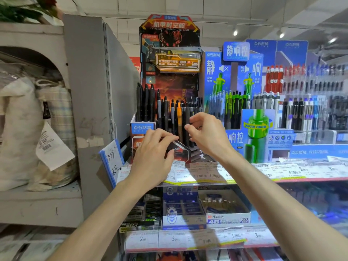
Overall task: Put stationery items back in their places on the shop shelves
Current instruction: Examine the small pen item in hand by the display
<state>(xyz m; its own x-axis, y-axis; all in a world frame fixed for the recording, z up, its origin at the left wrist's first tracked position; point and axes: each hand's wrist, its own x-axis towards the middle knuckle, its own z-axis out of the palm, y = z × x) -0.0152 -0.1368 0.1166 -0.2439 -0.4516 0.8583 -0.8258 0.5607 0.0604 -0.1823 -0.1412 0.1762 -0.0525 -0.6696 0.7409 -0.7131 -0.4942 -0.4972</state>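
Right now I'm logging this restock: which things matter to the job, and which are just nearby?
In the job:
left hand and right hand
dark pen at the right hand's fingertips
mecha pen display

Just nearby:
blue pen display
price labels
cloth bags
4B box
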